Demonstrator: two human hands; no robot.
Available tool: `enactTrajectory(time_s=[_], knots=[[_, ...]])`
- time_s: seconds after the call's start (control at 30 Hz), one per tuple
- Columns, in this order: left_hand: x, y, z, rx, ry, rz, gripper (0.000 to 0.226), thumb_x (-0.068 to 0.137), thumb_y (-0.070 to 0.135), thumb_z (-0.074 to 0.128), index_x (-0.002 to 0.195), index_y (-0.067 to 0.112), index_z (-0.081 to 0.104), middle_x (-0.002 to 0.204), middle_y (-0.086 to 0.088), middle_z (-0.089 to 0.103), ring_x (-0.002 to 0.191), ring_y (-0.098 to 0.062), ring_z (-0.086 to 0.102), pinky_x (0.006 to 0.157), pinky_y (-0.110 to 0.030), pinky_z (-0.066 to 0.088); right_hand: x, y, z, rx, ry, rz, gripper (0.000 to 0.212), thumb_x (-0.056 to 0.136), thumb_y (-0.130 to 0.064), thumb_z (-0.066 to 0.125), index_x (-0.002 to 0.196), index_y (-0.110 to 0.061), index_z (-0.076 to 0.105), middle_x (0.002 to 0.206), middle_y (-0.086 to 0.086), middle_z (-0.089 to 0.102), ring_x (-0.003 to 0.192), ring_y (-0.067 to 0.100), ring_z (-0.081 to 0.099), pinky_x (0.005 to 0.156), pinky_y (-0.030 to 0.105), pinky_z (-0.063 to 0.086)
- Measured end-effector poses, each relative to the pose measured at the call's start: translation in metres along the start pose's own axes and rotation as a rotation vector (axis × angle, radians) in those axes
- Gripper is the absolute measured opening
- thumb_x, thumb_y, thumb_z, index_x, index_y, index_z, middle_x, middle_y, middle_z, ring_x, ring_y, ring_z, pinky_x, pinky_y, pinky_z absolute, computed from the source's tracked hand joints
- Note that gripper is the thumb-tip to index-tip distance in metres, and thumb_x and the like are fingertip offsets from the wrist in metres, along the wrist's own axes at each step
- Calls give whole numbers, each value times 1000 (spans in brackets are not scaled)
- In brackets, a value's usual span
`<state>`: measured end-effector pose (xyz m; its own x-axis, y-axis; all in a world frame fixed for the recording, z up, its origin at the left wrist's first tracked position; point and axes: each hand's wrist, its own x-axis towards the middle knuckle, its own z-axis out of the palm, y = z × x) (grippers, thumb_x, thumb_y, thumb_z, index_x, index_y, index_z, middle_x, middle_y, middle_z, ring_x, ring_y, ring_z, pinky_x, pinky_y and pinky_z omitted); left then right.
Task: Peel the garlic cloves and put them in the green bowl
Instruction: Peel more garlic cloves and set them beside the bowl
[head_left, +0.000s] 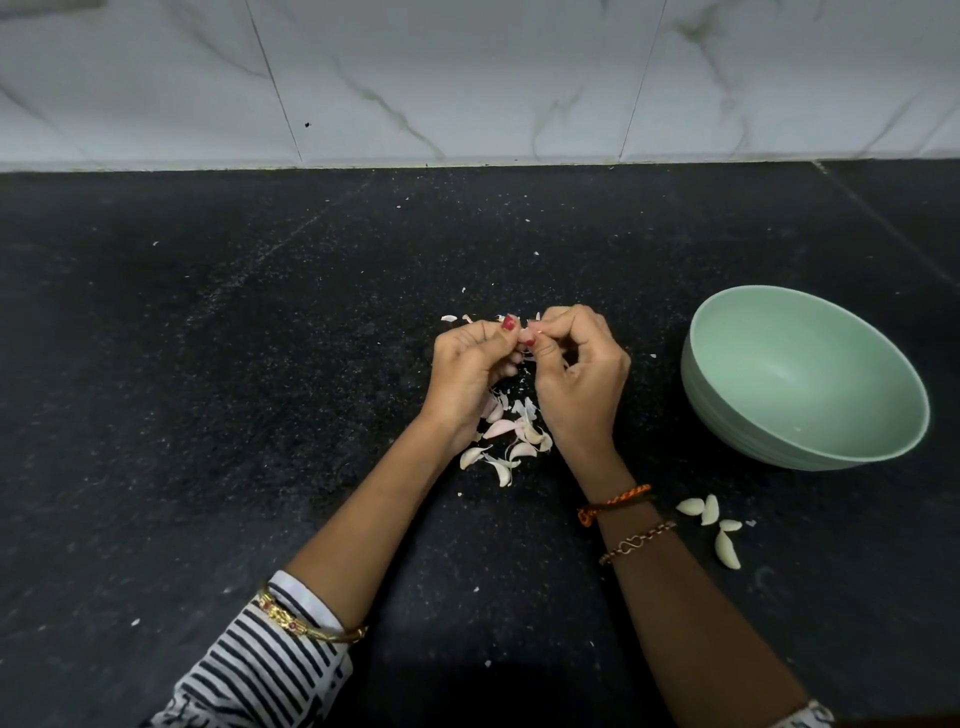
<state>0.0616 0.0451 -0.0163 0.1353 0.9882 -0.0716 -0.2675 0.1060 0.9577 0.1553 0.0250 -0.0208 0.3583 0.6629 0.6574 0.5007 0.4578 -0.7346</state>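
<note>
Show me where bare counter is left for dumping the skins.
Free: dark stone counter left of the left hand, up to the marble wall. Crowded: unpeeled cloves and skins between the wrists; peeled cloves below the pale green bowl.

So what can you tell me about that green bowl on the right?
The green bowl is pale mint, smooth and glossy, plastic or ceramic by its look. It stands upright on the black countertop, to the right of both hands, touching neither. Its inside looks empty; four peeled garlic cloves lie on the counter nearer the person.
</note>
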Motion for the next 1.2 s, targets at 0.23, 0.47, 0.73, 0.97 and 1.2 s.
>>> enactTrajectory(time_s=[0.23,0.47,0.73,0.97,1.2], knots=[[-7,7,4,243,114,250,19,88,6,57,71,14,59,68,3,60,59,-1,54,59,-16,46,-1,-6,4,179,-55,352,28,85,-7,59,65,-24,52,67,-15,54,56,-3,48,54,16,38],[-8,0,-4,417,139,575,17,81,10,60,73,24,59,74,9,60,69,-9,59,65,-20,50,11,-18,-3,333,-291,809,29,94,-12,47,66,-11,53,59,-3,46,55,4,40,48,14,35],[1,2,-10,568,64,810,11,82,7,60,71,4,62,69,-1,60,64,-10,54,59,-25,46,22,-29,-9,320,-353,936,27,95,-16,47,68,-14,52,63,-4,46,56,4,41,49,16,33],[-6,17,16,-135,148,36,24,91,0,48,70,4,59,67,-6,60,65,-12,52,60,-20,45,6,-24,8,-103,14,41,14,82,-8,54,69,-5,56,70,-4,58,68,13,54,61,23,39],[-7,27,10,-112,78,-72,33,90,4,52,58,8,60,50,4,56,52,-5,45,53,-19,39,4,-15,8,-134,86,-141,23,83,-17,52,65,-5,56,65,-2,58,63,10,52,58,30,43]])
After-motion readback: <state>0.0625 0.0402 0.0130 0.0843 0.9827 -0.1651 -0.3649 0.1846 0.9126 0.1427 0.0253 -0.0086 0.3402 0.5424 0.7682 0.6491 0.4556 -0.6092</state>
